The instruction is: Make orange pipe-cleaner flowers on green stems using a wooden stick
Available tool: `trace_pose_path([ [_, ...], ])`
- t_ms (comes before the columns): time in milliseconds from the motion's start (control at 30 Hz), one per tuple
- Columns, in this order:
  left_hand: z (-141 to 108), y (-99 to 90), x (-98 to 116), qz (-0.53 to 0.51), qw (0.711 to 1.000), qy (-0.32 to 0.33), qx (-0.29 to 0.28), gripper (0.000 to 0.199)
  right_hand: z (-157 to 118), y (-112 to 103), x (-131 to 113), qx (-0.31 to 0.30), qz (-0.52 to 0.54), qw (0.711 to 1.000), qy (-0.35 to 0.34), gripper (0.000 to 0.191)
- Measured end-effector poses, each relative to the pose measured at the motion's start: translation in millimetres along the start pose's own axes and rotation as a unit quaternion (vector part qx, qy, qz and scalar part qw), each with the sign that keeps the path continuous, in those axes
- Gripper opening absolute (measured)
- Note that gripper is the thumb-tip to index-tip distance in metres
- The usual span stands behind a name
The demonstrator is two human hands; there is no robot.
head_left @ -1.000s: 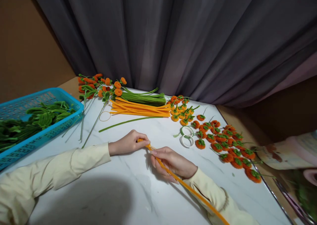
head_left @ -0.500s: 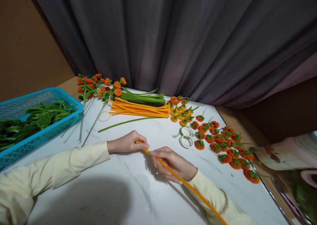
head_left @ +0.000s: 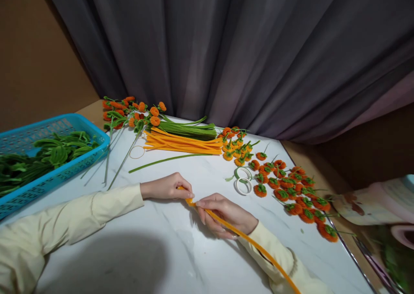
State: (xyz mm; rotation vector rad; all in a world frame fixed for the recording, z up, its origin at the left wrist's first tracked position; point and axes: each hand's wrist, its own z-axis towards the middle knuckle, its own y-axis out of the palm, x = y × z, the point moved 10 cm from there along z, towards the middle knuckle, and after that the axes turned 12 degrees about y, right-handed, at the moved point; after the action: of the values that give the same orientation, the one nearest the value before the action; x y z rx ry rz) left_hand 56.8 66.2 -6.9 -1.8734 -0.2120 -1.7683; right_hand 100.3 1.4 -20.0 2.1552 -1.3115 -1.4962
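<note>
Between my two hands runs an orange pipe cleaner (head_left: 252,243), bent near one end. My left hand (head_left: 171,186) pinches that bent end between thumb and fingers. Close beside it, my right hand (head_left: 224,215) grips the same pipe cleaner with thumb and fingertips. Its long free end trails over my right sleeve to the bottom edge. Beyond my hands lie a bundle of orange pipe cleaners (head_left: 181,143), a bundle of green pipe cleaners (head_left: 194,130) and a single green pipe cleaner (head_left: 164,161). What sits inside my left fingers is partly hidden.
A blue basket (head_left: 105,143) with green leaf pieces stands at the left. Orange pumpkin-like pieces (head_left: 287,181) spread over the right side of the white table (head_left: 139,259), near two tape rolls (head_left: 243,186). Stemmed orange flowers (head_left: 154,111) lie at the back left. Scissors (head_left: 371,257) rest at the right.
The pipe cleaner between my fingertips is bent a little more, and its trailing end has shifted slightly right. Both hands keep nearly the same place.
</note>
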Motion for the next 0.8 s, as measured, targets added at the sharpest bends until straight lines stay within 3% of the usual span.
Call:
trace_pose_path([
  [333, -6.6, 19.3, -11.8, -0.222, 0.974, -0.044, -0.029, 0.030, -1.2, -0.3, -3.5, 0.015, 0.000, 0.999, -0.035, 0.025],
  [800, -5.5, 22.8, -5.9, -0.217, 0.975, -0.024, -0.041, 0.031, 3.6, -6.5, -9.2, 0.076, 0.009, 0.994, -0.077, 0.033],
])
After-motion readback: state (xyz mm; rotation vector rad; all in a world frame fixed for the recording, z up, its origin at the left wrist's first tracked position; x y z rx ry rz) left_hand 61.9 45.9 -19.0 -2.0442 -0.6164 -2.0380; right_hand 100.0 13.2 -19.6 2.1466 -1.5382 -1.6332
